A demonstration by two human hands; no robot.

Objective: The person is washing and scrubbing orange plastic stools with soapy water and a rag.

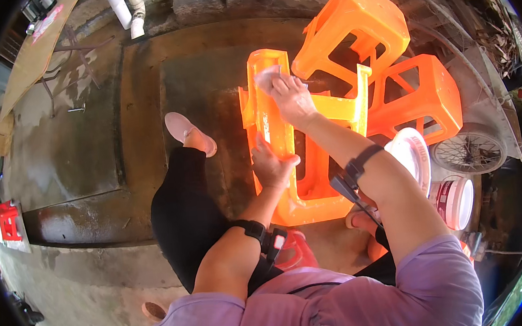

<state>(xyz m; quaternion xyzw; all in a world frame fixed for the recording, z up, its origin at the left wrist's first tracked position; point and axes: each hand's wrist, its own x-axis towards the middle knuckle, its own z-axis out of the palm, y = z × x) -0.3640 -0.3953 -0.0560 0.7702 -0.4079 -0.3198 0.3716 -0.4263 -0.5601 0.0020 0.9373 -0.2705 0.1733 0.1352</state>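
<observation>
An orange plastic stool (pixel 318 207) lies tipped on its side in front of me, one long leg side facing up. My right hand (pixel 291 97) presses a pale, wet-looking cloth (pixel 266 79) against the upper end of that side. Lower down, my left hand (pixel 270 164) rests on the same stool with thumb and fingers spread; whether it grips an edge is hard to see. White suds or wet glare show on the plastic between the hands.
Two more orange stools, one (pixel 380 8) behind and another (pixel 441 96) at the right, stand close by. Nearer are a white basin (pixel 421 158), a white bucket (pixel 460 204) and a spoked wheel (pixel 469 149). A table (pixel 30 57) is at the upper left; the floor (pixel 68 147) is wet.
</observation>
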